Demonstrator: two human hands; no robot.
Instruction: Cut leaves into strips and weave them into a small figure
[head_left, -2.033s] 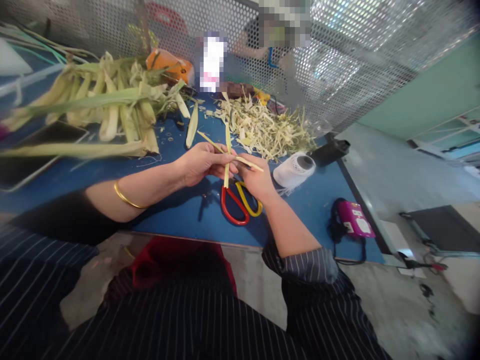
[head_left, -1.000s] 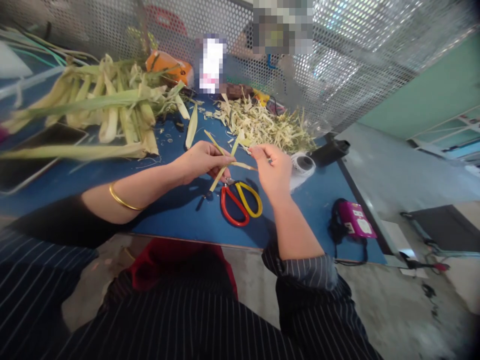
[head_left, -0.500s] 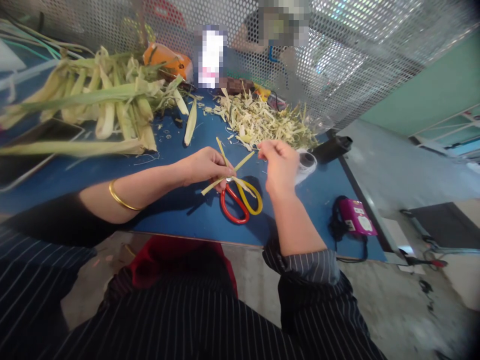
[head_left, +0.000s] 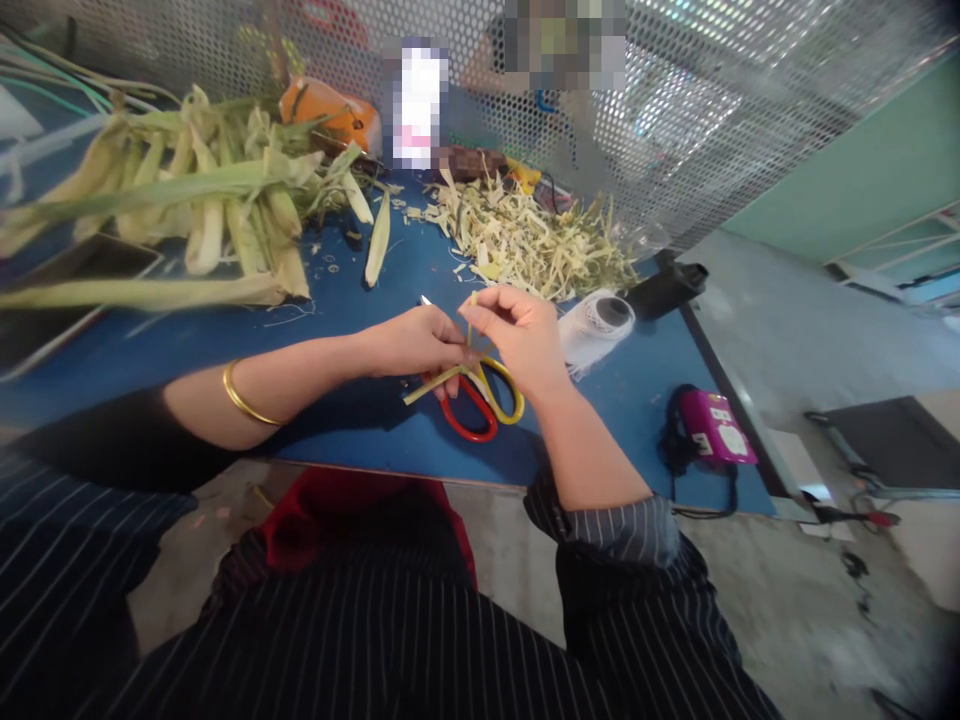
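My left hand [head_left: 429, 342] pinches crossed strips of pale green husk [head_left: 433, 384], with one end sticking out toward the lower left. The fingers of my right hand [head_left: 517, 330] are closed on an upright end of a husk strip [head_left: 471, 325], close beside the left fingertips. Under both hands lie scissors [head_left: 471, 434] with one red and one yellow handle loop; the blade tip shows past my left hand. Just right of my right hand a spool of white thread [head_left: 596, 328] lies on its side. My fingers hide where the strips cross.
Long husks [head_left: 217, 210] are piled at the left over a dark tray [head_left: 112, 262]. Shredded husk [head_left: 532, 235] is heaped at the back, before a perforated metal screen [head_left: 465, 60]. A black cylinder [head_left: 667, 290] and a purple box with a cord [head_left: 716, 427] lie at the right.
My right hand has moved left and down from beside the shredded heap to the strips, and now pinches one end. The white spool has come into fuller view. My left hand stays nearly in place.
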